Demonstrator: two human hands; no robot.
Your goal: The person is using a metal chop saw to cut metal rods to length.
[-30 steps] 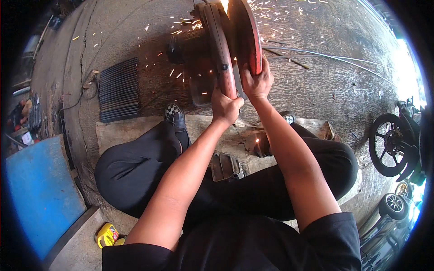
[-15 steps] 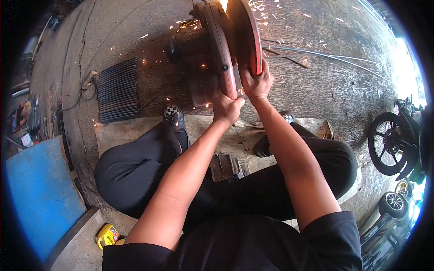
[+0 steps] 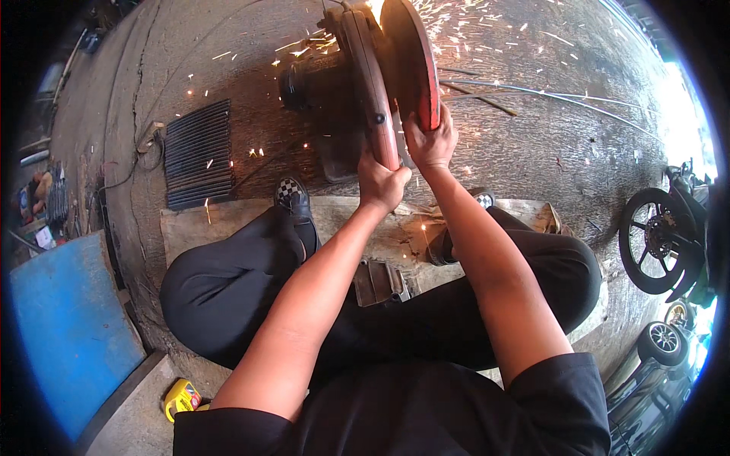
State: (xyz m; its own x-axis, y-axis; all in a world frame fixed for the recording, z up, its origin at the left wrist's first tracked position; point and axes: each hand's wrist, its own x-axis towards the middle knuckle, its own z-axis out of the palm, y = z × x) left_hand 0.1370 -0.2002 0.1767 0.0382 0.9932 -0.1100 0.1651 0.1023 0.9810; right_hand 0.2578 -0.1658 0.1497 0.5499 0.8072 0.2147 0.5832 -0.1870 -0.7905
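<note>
Sparks are scattering over the rough concrete floor point(image 3: 532, 152) outdoors. A grate point(image 3: 199, 154) is lying far left, a wheel point(image 3: 655, 242) right. Both hands, left point(image 3: 382, 185) and right point(image 3: 430, 142), are wrapping fingers around the red saw point(image 3: 380, 83) far ahead.

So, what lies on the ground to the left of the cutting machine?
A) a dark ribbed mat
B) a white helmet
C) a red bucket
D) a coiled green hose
A: a dark ribbed mat lies flat on the ground left of the cutting machine, with sparks falling around it.
</note>
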